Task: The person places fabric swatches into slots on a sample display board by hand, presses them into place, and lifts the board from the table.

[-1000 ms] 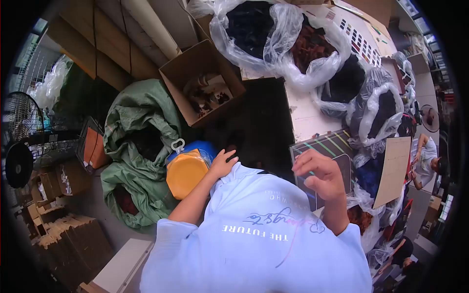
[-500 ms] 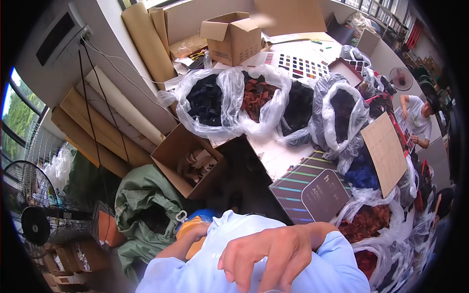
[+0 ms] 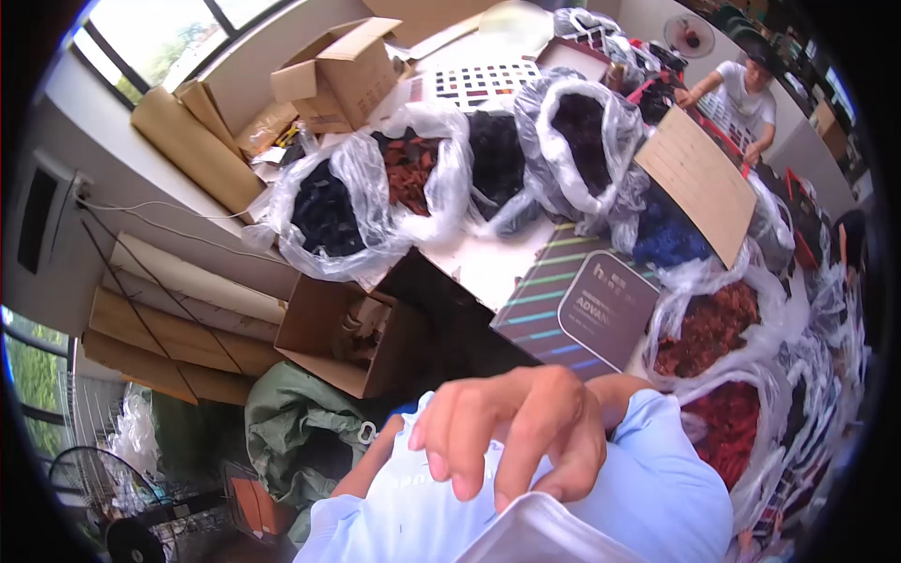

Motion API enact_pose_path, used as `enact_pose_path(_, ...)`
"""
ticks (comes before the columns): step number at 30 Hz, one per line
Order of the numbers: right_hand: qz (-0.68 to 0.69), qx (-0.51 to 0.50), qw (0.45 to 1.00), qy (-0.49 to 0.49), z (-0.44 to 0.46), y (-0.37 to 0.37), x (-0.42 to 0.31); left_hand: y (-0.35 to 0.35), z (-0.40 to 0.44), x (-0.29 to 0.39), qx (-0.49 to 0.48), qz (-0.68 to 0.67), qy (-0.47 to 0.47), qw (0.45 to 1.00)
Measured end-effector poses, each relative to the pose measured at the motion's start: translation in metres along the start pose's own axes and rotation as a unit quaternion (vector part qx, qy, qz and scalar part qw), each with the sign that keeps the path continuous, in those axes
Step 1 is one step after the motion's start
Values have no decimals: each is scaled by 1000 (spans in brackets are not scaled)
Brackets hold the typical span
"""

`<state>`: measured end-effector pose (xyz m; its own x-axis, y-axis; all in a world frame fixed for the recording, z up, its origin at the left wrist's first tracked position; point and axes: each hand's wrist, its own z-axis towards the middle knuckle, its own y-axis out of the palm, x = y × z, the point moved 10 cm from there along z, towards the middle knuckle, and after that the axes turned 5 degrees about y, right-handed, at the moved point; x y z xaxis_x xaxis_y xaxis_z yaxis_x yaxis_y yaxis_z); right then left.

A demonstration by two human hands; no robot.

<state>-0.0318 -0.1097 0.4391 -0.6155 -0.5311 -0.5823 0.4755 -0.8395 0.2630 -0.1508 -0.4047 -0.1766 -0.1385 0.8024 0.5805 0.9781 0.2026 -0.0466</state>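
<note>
My right hand (image 3: 516, 427) is raised in front of my light blue shirt (image 3: 648, 479), its fingers bent downward. Thumb and index finger meet at the peaked edge of a white cloth (image 3: 544, 535) at the bottom of the view, and seem to pinch it. At the lower left, my left hand (image 3: 380, 446) is mostly covered by the shirt, so its fingers do not show. It is nearest to a green sack (image 3: 296, 413) with a pale ring-like piece at its edge.
An open cardboard box (image 3: 314, 342) holds loose pieces. Clear plastic bags (image 3: 441, 178) of dark and reddish pieces line the white table, beside a dark printed box (image 3: 591, 310). A tan board (image 3: 699, 183) leans on more bags. Another person (image 3: 741, 103) works at the far right.
My view has turned, so the bags and boxes sit further left and the fan lower. More of the white cloth shows under my right hand. The left hand has become more hidden.
</note>
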Motion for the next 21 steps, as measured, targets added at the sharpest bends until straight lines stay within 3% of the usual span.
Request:
enact_pose_path(2,-5,61,996,-58,-3,-16,-7,-4,4,0,1,13,3,1000)
enact_pose_path(6,8,122,992,8,-2,-22,-7,-12,16,14,-3,35,11,999)
enact_pose_path(11,21,180,983,-41,5,-30,-6,-22,66,41,-40,65,51,996)
enact_pose_path(18,-22,108,993,-33,39,-27,0,-61,92,61,-61,101,100,988)
enact_pose_path(21,26,152,988,-9,62,-34,11,-67,113,77,-81,109,129,982)
